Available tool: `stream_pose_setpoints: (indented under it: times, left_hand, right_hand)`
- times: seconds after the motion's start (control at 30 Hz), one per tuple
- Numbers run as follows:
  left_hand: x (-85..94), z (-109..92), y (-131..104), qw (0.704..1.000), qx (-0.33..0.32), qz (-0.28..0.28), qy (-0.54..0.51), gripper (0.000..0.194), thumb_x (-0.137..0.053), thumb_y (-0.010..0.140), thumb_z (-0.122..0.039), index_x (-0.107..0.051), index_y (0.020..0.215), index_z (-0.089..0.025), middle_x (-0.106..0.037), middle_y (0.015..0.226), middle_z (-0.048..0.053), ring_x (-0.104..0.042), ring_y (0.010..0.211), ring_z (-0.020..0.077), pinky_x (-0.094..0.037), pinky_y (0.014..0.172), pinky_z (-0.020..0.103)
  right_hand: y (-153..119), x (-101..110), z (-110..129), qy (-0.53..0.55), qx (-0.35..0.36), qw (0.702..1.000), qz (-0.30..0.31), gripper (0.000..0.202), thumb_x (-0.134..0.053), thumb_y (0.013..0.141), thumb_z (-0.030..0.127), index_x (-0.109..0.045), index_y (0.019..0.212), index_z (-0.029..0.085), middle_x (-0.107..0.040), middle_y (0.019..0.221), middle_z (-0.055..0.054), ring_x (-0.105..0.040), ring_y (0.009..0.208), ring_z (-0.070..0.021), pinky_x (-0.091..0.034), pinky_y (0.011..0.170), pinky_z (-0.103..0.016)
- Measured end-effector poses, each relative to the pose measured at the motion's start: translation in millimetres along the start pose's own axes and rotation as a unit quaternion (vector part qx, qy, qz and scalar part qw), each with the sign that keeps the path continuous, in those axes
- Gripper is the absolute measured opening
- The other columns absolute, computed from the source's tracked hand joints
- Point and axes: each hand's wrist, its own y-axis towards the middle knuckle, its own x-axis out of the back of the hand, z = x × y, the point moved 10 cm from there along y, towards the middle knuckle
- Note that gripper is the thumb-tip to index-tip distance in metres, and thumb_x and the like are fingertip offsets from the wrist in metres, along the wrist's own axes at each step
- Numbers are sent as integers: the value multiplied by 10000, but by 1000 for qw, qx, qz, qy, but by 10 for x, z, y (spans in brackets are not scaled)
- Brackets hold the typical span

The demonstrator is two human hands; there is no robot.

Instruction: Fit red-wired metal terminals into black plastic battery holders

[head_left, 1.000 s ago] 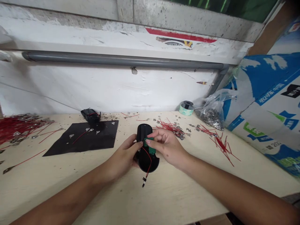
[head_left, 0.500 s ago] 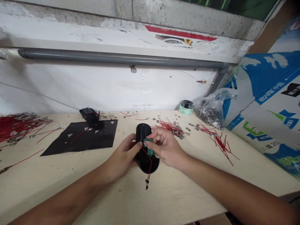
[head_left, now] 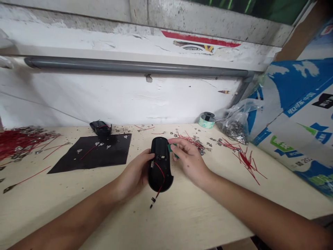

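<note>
At centre frame, the left hand [head_left: 136, 169] grips a black plastic shell [head_left: 155, 180], while the right hand [head_left: 189, 158] pinches a green circuit board [head_left: 170, 147] just beside it. Board handling seems the step; the next move probably needs the red wire [head_left: 162, 170] clear. Fingers [head_left: 180, 142] hide much of the board.

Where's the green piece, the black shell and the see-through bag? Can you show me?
Green piece [head_left: 170, 148]: head view, on its uncovered edge.
Black shell [head_left: 157, 174]: head view, on its hollow inside, near the rounded end.
See-through bag [head_left: 244, 107]: head view, on its crumpled upper plastic.
</note>
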Motion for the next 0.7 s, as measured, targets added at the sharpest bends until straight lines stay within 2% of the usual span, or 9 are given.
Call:
stream_pose_setpoints:
  times: [0.13, 0.27, 0.37, 0.5, 0.57, 0.7]
  left_hand:
    - [-102, 51, -33, 997, 58, 49, 1, 307, -531, 863, -389, -648, 1004, -142, -671, 844, 79, -650, 645, 226, -510, 640, 359]
    - [-163, -32, -51, 997, 20, 66, 18, 291, -532, 847, -386, -641, 1000, -164, -702, 909, 98, -685, 680, 270, -508, 684, 407]
    - [-174, -34, -66, 997, 13, 75, 27, 267, -564, 822, -369, -637, 1003, -188, -706, 865, 82, -680, 704, 269, -503, 702, 407]
    - [-188, -61, -92, 993, -12, 110, 39, 392, -638, 774, -275, -599, 1162, -231, -694, 937, 62, -660, 758, 230, -483, 723, 358]
    - [-182, -52, -100, 991, -15, 120, 61, 467, -684, 766, -252, -567, 1217, -239, -674, 985, 59, -647, 792, 211, -473, 750, 343]
    - [-173, -49, -103, 982, -30, 128, 133, 562, -730, 780, -287, -496, 1287, -225, -622, 1097, 88, -626, 907, 222, -468, 830, 368]
  right_hand:
    - [12, 8, -130, 51, -39, 998, -6, 226, -654, 818, 367, -587, 963, 208, -538, 695, 40, -529, 542, -123, -446, 548, -294]
    - [-11, -48, -246, 73, -95, 993, 11, 241, -657, 787, 332, -505, 936, 218, -523, 653, 55, -552, 519, -140, -450, 483, -277]
    - [-36, -104, -258, 85, -120, 989, 32, 250, -676, 756, 308, -514, 924, 217, -542, 705, 46, -475, 460, -99, -380, 397, -227]
    - [-110, -239, -255, 104, -167, 977, 87, 302, -644, 842, 501, -529, 896, 228, -469, 624, 64, -330, 417, -70, -248, 345, -175]
    - [-141, -270, -257, 75, -182, 975, 102, 351, -670, 828, 539, -508, 858, 229, -428, 591, 79, -301, 401, -62, -223, 340, -167]
    - [-120, -247, -226, 61, -164, 980, 93, 397, -712, 789, 531, -452, 796, 230, -367, 536, 100, -300, 389, -65, -231, 339, -169]
